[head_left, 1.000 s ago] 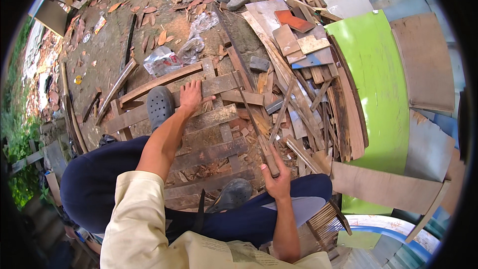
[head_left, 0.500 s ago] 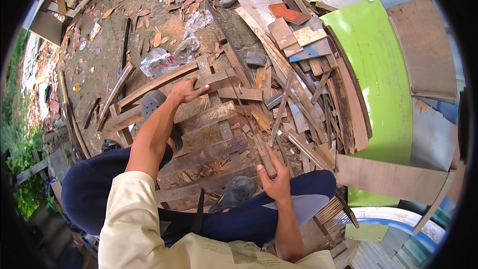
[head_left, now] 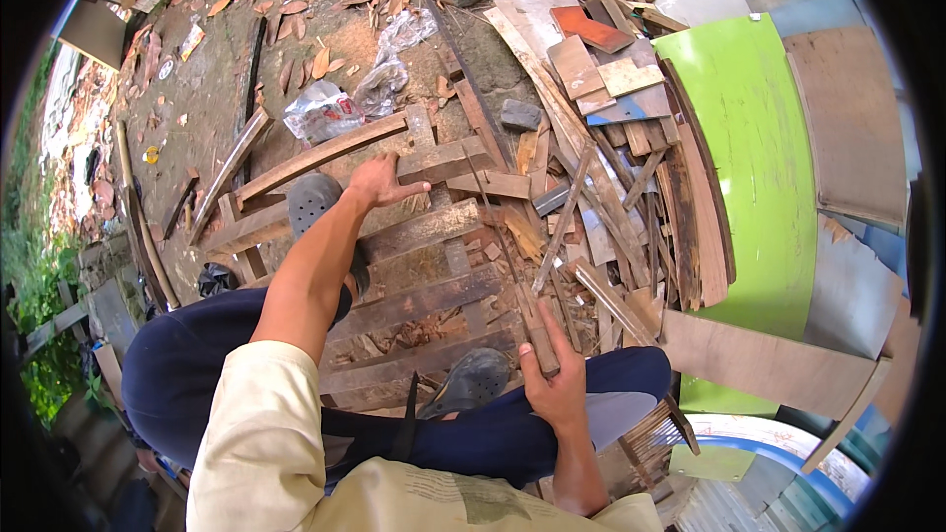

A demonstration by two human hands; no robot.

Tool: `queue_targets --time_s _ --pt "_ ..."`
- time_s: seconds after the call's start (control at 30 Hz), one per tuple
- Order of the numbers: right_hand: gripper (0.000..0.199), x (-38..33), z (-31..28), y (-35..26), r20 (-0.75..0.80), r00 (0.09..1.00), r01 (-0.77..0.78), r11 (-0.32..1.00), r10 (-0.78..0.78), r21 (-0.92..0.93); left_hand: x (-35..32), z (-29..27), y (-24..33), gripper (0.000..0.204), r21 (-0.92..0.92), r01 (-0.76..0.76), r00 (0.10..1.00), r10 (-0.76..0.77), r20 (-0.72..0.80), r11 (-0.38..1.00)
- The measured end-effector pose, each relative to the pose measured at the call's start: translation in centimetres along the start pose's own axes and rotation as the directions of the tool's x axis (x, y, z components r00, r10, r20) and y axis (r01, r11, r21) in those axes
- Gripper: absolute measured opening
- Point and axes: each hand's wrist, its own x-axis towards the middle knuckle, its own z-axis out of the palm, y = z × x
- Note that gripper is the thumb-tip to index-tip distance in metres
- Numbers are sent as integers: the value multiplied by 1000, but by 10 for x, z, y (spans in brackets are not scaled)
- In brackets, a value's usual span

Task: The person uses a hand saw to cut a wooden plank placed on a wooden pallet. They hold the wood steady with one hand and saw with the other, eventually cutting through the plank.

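At ten o'clock, the left hand lay on a plank, grip unclear; at five, the right hand grasped a tool.

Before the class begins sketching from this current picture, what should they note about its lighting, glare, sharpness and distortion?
Head view: diffuse daylight, pale glare patches on the flat bright-green panel; head view: black corners, straight edges bowing toward the rim; head view: leafy green foliage at left looks soft, while the right hand and its brown wooden-handled tool look clearer.
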Motion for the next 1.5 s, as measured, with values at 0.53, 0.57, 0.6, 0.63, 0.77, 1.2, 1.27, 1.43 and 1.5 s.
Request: queue_targets --time_s 0.53,0.57,0.6,0.63,0.77,1.2,1.27,1.43,1.5 --pt "53 89 23 -58 44 997 -54 995 58 -79 -4 -2 9 112 56 12 999 -9 -48 998" --pt "53 115 35 -44 61 998 -20 995 26 -98 -6 -1 3 112 57 31 999 -30 -30 998" --pt "54 134 41 -37 58 998 9 992 -1 -128 -4 -4 6 113 53 28 1000 -27 -15 998" --pt "53 146 46 -38 61 996 -56 989 65 -140 -3 -5 8 113 49 30 1000 -30 1 998" --pt "52 141 50 -29 34 994 -99 990 104 -104 -2 -7 11 111 29 47 999 -47 11 998" --pt "67 185 89 28 -46 996 -79 997 79 -2 3 2 11 113 44 13 1000 -12 -26 999" --pt "67 189 79 17 4 987 -158 987 158 20 2 -3 12 113 29 24 1000 -24 -2 999" --pt "65 53 31 -13 3 994 -110 992 110 -66 -2 -5 0 112 36 50 999 -50 16 998" --pt "63 35 25 -12 2 993 -118 993 118 -5 0 -5 3 112 37 46 999 -46 -5 998"
